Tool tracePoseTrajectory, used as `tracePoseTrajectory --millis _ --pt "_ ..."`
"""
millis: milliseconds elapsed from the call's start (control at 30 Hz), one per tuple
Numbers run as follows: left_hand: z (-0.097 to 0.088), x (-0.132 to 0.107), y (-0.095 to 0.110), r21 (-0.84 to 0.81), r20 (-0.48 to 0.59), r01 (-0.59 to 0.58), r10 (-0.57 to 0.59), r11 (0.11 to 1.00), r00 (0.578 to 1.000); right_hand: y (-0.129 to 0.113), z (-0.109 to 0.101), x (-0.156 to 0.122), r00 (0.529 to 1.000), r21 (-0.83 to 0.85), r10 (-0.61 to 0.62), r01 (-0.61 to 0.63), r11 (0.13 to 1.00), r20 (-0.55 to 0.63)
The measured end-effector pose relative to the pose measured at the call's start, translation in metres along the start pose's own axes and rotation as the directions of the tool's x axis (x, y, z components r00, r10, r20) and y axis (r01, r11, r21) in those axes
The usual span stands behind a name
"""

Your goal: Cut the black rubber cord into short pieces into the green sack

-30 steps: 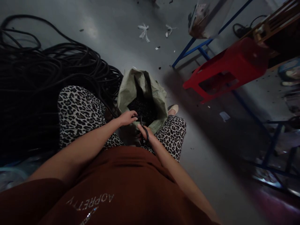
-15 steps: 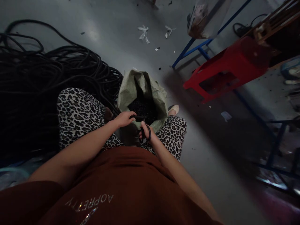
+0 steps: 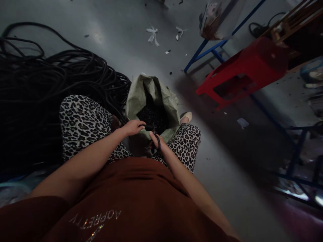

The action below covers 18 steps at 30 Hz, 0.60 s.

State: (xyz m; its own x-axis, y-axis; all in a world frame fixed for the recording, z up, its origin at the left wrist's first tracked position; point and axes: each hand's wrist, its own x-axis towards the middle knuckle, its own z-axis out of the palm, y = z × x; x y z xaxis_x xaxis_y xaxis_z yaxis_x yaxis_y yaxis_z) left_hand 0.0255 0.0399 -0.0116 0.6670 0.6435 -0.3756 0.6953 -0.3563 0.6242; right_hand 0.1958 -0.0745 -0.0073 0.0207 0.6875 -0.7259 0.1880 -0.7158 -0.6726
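Over the near rim of a pale green woven sack (image 3: 135, 95), my left hand (image 3: 133, 127) is closed on a black rubber cord (image 3: 148, 128), whose end sticks out past the fingertips. My right hand (image 3: 161, 144) grips scissors with black handles (image 3: 158, 142); their blades point up and away from me, close to the cord. Whether the blades touch the cord is too dark to tell. Inside the sack lie many small black pieces (image 3: 156, 116). The sack stands open between my legs.
A large heap of black cord (image 3: 83, 67) lies on the floor to the left. To the right are a red plastic stool (image 3: 234, 75) on its side and a blue metal frame (image 3: 199, 53). White plastic scraps (image 3: 152, 35) litter the floor ahead.
The scissors handles look closer together than before. Both hands stay nearly in place over the sack, and the whole view has shifted slightly.
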Motion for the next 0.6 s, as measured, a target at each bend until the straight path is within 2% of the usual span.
tracePoseTrajectory --millis 600 --pt "-0.0021 0.0024 0.0002 -0.034 -0.001 0.036 -0.036 0.999 0.999 0.0043 0.0023 0.0034 0.999 0.077 0.047 -0.045 0.996 -0.015"
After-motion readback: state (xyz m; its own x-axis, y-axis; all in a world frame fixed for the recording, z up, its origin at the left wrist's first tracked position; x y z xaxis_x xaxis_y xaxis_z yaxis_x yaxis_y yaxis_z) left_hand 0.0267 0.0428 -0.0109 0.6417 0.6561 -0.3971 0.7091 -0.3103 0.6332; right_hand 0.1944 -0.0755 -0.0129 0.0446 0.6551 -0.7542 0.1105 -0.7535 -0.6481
